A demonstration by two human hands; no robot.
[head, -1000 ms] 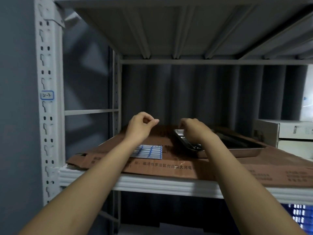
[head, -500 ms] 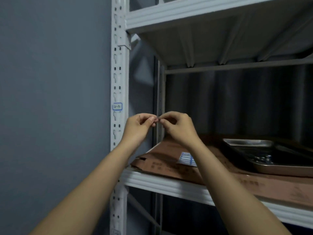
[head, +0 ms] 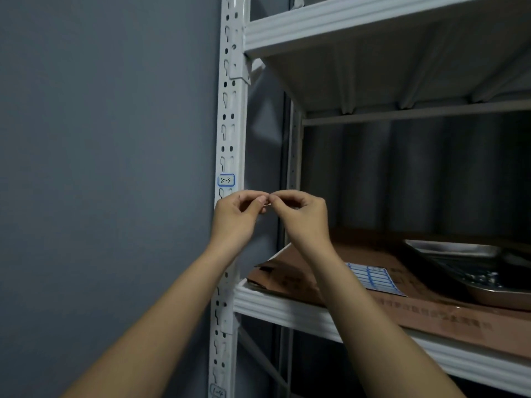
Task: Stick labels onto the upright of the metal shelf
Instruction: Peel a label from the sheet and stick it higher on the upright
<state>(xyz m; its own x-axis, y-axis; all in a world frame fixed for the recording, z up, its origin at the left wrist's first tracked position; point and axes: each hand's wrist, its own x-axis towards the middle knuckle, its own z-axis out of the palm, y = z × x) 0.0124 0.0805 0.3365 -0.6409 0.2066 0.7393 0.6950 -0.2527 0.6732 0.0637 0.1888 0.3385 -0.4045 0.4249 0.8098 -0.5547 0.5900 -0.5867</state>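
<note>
Hands meeting beside white perforated metal upright (head: 231,139): left hand (head: 237,215) and right hand (head: 301,215) both pinching one small pale label (head: 267,203) between fingertips. Advice: hold it flat, aligning beneath blue-bordered stuck label (head: 226,180) before pressing.

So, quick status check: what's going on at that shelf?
Left hand and right hand pinch one small label together. White perforated metal upright carries one blue-bordered label. Nothing blocking.
</note>
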